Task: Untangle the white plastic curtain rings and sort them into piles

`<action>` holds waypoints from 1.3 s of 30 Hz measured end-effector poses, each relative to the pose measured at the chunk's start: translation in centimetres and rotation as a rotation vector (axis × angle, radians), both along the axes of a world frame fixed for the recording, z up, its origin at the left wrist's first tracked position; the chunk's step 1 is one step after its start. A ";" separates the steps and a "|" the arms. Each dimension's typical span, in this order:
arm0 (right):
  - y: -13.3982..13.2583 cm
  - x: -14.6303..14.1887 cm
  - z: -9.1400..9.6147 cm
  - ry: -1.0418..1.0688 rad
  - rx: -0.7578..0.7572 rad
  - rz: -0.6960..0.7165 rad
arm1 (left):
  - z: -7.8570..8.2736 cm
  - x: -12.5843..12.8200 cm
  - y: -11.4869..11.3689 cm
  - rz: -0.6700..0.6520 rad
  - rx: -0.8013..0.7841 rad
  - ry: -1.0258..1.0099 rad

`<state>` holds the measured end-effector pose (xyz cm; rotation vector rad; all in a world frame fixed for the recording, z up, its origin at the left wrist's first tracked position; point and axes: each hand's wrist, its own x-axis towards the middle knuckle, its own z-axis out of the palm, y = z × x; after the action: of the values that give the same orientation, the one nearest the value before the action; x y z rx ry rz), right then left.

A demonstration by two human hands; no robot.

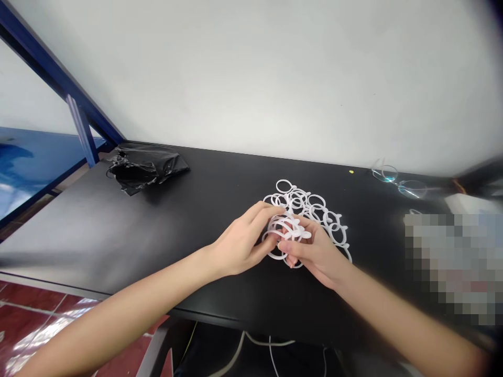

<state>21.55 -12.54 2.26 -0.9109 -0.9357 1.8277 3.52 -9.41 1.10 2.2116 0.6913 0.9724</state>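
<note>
Both hands meet over the black desk, around a bunch of thin white plastic rings with small rounded tabs. My right hand is closed on the bunch, thumb on top near the tabs. From the left, my left hand curls its fingers and thumb around the same rings. Just beyond the hands, a pile of similar white rings lies spread on the desk, overlapping and partly hidden by my fingers. Whether the held rings are linked to each other I cannot tell.
A torn black plastic bag lies at the back left of the desk. Clear-framed glasses rest at the back right, near a small yellow bit. A blurred-out item lies at the right. Cables hang below the front edge.
</note>
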 end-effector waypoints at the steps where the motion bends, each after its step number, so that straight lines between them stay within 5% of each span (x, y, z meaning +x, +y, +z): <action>1: 0.0 0.0 -0.1 0.018 -0.004 0.017 | -0.2 -0.1 0.0 0.001 0.074 0.049; 7: -0.1 0.3 -0.2 0.041 -0.041 0.152 | -0.5 -0.2 0.1 -0.032 0.161 0.131; 16: 0.3 1.1 0.7 -0.019 -0.086 0.321 | 1.0 -0.7 1.0 -0.177 -0.283 0.075; 22: -0.3 0.2 0.6 -0.087 -0.060 0.306 | 1.2 -0.3 0.6 -0.319 -0.533 0.058; 33: -0.7 -0.5 0.4 -0.186 0.008 0.366 | 1.6 -0.1 0.4 -0.336 -0.446 0.137; 39: -0.8 -0.6 0.6 -0.304 0.109 0.337 | 1.5 -0.3 0.5 -0.151 -0.181 0.442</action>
<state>20.92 -13.35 2.88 -1.0280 -1.4375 1.9232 3.22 -8.87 2.55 2.2938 0.7571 0.3293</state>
